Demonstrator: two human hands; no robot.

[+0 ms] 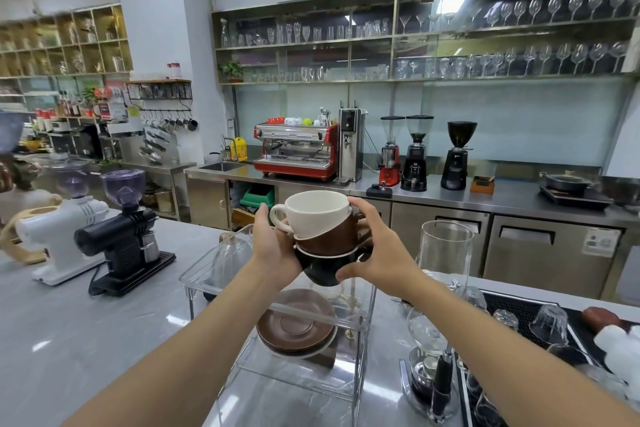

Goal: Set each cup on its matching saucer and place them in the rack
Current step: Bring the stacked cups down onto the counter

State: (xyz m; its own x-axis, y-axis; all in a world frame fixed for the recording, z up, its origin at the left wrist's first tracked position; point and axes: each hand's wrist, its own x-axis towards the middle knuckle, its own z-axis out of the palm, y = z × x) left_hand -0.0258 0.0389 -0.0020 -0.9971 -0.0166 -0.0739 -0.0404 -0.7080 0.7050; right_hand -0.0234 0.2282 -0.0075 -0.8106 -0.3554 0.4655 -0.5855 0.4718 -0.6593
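Observation:
Three nested cups hang in the air above the clear acrylic rack: a white cup on top, a brown cup under it and a black cup at the bottom. My left hand grips the stack from the left, by the white cup's handle. My right hand holds it from the right, thumb under the black cup. A stack of saucers, with a brown saucer on top, lies on the rack's lower shelf, below the cups.
A white grinder and a black grinder stand on the grey counter at left. A glass siphon brewer stands right of the rack. Further right, a black mat carries upturned glasses.

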